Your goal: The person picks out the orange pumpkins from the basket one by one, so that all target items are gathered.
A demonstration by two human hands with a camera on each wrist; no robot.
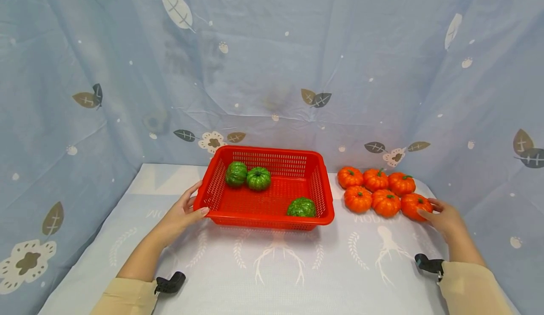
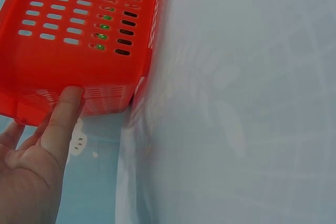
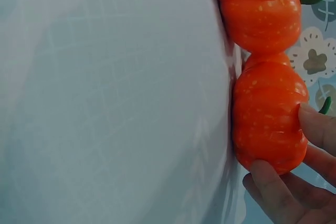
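A red basket [image 1: 272, 220] with slotted walls stands on the table and holds three green pumpkins [image 1: 259, 179]. My left hand [image 1: 180, 216] grips the basket's near left corner, thumb at the front and fingers along the left side. The left wrist view shows the thumb [image 2: 65, 111] against the basket wall [image 2: 58, 61]. To the right, my right hand [image 1: 446, 218] holds the rightmost orange pumpkin [image 1: 413, 205] of the front row, thumb and fingers round its side. In the right wrist view that pumpkin [image 3: 268, 114] stands against its neighbour [image 3: 260, 11].
Several more orange pumpkins [image 1: 386, 203] sit in two close rows right of the basket. A pale patterned cloth covers the table [image 1: 297, 277]. Blue floral curtains [image 1: 263, 69] rise behind and at both sides. Each wrist carries a black camera mount [image 1: 171, 283].
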